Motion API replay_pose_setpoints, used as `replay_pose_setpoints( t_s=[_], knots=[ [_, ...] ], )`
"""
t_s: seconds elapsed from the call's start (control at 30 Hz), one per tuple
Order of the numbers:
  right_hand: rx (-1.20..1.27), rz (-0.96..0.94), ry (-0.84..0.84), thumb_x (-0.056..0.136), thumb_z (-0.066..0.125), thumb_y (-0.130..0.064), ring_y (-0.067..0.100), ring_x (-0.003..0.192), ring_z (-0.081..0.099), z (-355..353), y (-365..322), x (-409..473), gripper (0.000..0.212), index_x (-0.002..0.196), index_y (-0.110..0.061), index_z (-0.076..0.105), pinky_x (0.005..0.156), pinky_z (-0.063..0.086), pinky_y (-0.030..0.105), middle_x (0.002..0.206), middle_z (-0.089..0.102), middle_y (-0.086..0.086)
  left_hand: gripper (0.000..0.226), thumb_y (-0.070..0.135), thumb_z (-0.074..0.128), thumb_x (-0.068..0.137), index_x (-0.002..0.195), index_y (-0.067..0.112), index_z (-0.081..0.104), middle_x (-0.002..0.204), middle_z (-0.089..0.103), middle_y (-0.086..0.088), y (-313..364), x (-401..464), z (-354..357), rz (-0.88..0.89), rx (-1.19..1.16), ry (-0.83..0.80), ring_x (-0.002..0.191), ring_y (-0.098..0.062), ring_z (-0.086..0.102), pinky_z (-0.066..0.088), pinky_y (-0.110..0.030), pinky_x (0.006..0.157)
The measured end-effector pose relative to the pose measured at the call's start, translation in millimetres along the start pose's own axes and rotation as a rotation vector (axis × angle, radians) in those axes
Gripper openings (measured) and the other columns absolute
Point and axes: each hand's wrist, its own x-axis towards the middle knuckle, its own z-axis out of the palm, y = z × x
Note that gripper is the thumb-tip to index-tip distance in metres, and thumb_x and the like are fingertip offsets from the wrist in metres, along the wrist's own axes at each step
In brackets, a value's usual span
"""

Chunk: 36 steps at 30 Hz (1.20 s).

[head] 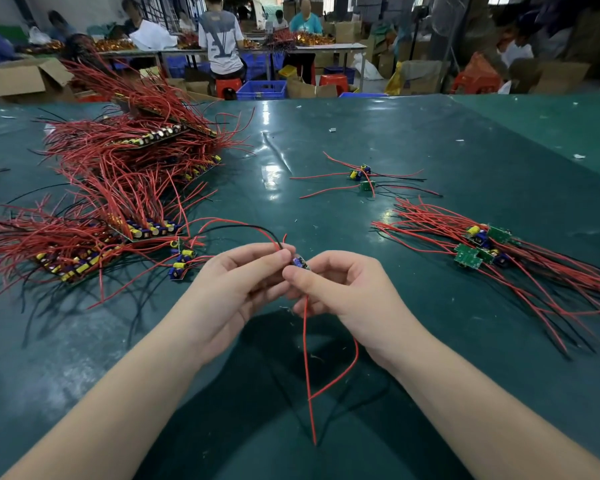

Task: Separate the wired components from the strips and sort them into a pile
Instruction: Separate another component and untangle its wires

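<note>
Left hand and right hand meeting above green table mat, both pinching one small wired circuit board between curled fingertips. Red wires hanging down from board toward person; black wire arching up and left. Heap of unseparated strips lying well left. Pile of separated boards sitting right of hands, wires trailing right. Smaller cluster of boards resting farther back, centre. Workers sitting at benches behind.
</note>
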Motion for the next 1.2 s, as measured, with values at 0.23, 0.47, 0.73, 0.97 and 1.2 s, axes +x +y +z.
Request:
replay_pose_setpoints(
  t_s=[0.23,0.47,0.73,0.97,1.2],
  knots=[
    [0.013,-0.066,-0.021,0.082,0.073,-0.010,0.016,0.057,0.066,1.8,-4.4,-2.9,0.007,0.076,-0.014,0.074,0.058,0.053,0.021,0.072,0.072,0.010,0.031,0.028,0.075,0.059,0.088,0.019,0.079,0.101,0.074,-0.008,3.2,-0.4,-2.4,-0.068,-0.065,-0.081,0.079,-0.009,0.071,0.057,-0.018,0.068],
    [-0.005,-0.059,-0.026,0.083,0.073,-0.009,0.014,0.055,0.065,2.1,-5.1,-3.8,0.005,0.080,-0.006,0.071,0.056,0.051,0.019,0.068,0.072,0.007,0.017,0.018,0.070,0.064,0.078,0.018,0.079,0.092,0.075,-0.008,3.7,-0.5,-3.1,-0.028,-0.050,-0.050,0.069,-0.011,0.071,0.056,-0.018,0.060],
    [0.020,0.043,-0.031,0.085,0.069,-0.011,0.016,0.055,0.064,1.1,-8.6,-2.8,0.006,0.085,-0.005,0.069,0.058,0.054,0.023,0.070,0.070,0.006,0.021,0.017,0.066,0.071,0.087,0.013,0.077,0.094,0.075,-0.011,-0.7,0.6,-1.0,0.049,-0.052,-0.020,0.075,-0.012,0.071,0.056,-0.019,0.064],
    [-0.004,0.210,-0.122,0.088,0.066,-0.025,0.019,0.057,0.067,-1.1,-8.5,-3.2,0.018,0.084,-0.007,0.068,0.061,0.057,0.027,0.066,0.070,0.007,0.019,0.019,0.063,0.075,0.086,0.010,0.076,0.081,0.074,-0.011,-2.7,1.8,-1.2,0.117,-0.008,0.034,0.073,-0.015,0.071,0.055,-0.020,0.064],
    [0.011,0.226,-0.180,0.088,0.065,-0.028,0.014,0.056,0.063,-2.2,-8.6,-2.4,0.021,0.086,-0.007,0.070,0.059,0.054,0.024,0.065,0.066,0.004,0.021,0.018,0.054,0.088,0.099,0.009,0.070,0.089,0.075,-0.009,-2.8,4.3,-0.3,0.217,-0.096,0.119,0.082,-0.017,0.072,0.056,-0.021,0.066]
  ],
)
